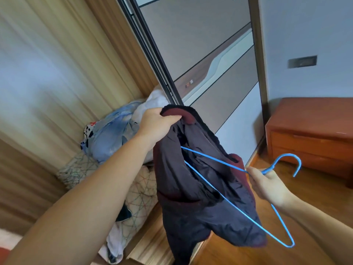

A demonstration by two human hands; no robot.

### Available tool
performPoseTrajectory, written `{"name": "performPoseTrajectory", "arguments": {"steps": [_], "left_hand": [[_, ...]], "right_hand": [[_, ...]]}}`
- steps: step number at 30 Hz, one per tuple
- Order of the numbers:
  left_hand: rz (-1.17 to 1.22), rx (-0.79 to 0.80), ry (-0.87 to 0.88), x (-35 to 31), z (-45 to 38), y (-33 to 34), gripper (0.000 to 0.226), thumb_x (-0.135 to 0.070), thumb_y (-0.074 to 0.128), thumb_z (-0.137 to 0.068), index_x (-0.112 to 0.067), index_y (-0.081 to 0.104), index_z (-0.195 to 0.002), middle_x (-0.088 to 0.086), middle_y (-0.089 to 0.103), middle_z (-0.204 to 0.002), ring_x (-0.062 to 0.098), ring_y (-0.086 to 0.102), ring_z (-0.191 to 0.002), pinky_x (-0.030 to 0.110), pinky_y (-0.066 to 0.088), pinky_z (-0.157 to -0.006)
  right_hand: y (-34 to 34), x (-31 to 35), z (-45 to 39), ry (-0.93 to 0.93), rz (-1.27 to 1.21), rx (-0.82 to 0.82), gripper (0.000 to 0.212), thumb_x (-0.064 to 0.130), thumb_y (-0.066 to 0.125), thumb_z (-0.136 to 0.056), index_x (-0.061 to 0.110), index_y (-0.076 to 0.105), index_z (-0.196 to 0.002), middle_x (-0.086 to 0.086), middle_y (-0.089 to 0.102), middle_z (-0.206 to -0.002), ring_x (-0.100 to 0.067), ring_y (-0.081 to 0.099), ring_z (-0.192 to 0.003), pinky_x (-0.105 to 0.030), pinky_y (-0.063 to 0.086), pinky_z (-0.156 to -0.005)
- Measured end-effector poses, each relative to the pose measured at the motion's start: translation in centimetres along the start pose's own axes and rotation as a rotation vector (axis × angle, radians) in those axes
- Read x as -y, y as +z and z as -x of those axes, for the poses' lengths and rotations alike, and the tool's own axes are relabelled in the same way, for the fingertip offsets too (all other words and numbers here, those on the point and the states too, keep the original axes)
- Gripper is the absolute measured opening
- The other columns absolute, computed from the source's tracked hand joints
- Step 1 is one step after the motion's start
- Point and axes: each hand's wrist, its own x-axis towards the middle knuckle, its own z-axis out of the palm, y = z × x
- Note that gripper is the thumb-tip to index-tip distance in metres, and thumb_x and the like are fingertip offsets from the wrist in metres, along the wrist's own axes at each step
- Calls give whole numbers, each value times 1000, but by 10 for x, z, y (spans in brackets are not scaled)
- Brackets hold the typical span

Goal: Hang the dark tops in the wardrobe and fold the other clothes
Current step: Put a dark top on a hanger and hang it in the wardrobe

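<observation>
My left hand (154,124) grips the collar of a dark maroon-and-black jacket (193,197) and holds it up in front of me. My right hand (267,183) pinches a blue wire hanger (238,211) at its neck, just below the hook. One end of the hanger sits inside the jacket's opening; the other end sticks out low on the right. Behind the jacket stands the wardrobe (215,60) with its grey sliding door.
A pile of other clothes (114,138), light blue, white and patterned, lies on a patterned seat (141,199) left of the wardrobe. Beige curtains (47,73) hang at the left. A reddish wooden drawer cabinet (313,134) stands at the right on the wooden floor (229,253).
</observation>
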Motion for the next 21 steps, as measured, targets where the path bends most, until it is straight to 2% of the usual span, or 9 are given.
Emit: {"name": "performPoseTrajectory", "arguments": {"steps": [2, 6, 8, 11, 14, 18, 21], "left_hand": [[-125, 23, 92, -5, 3, 1, 18, -22, 73, -82, -25, 66, -65, -20, 61, -52, -11, 54, -49, 5, 35, -44], [-319, 37, 232, -7, 13, 10, 16, -19, 68, -80, -21, 64, -64, -13, 58, -52, 1, 52, -53, 11, 35, -45], [-385, 44, 275, -8, 21, 17, 9, -18, 65, -78, -26, 68, -75, -14, 63, -62, 4, 57, -63, 16, 42, -54], [-435, 61, 293, -9, 31, 25, 40, -15, 60, -77, -34, 69, -111, -9, 71, -91, 13, 64, -87, 31, 54, -77], [-491, 41, 328, -10, 40, 28, 47, -16, 58, -75, -40, 63, -115, -11, 71, -96, 14, 64, -91, 35, 55, -83], [-539, 68, 433, -12, 50, 27, 46, -20, 60, -73, -42, 61, -113, -15, 71, -98, 12, 64, -91, 34, 54, -82], [-562, 170, 438, -6, 62, 21, 42, -34, 59, -79, -45, 52, -119, -16, 68, -97, 12, 64, -92, 34, 54, -79]], "right_hand": [[8, 18, 5, -53, 60, -36, 54, 31, 45, -96, 21, 29, -45, 5, 27, -44, -12, 25, -44, -20, 25, -40], [28, 54, 21, -172, 142, -81, 60, 44, 42, -95, 18, 31, -42, 8, 27, -40, -10, 24, -40, -17, 26, -39], [37, 69, 28, -196, 106, -67, 63, 43, 40, -96, 17, 28, -40, 8, 24, -39, -10, 21, -38, -15, 23, -37], [46, 85, 35, -222, 57, -56, 70, 36, 39, -100, 14, 30, -35, 8, 24, -32, -8, 21, -30, -11, 23, -35], [57, 92, 37, -182, -26, -37, 74, 34, 38, -101, 14, 35, -30, 8, 27, -29, -6, 25, -26, -8, 23, -34], [65, 96, 30, -172, -132, -97, 62, 34, 44, -97, 19, 27, -40, 10, 24, -37, -8, 22, -32, -14, 22, -35], [58, 95, 28, -193, -241, -111, 50, 41, 44, -87, 22, 23, -45, 8, 17, -47, -14, 15, -44, -23, 18, -40]]}}
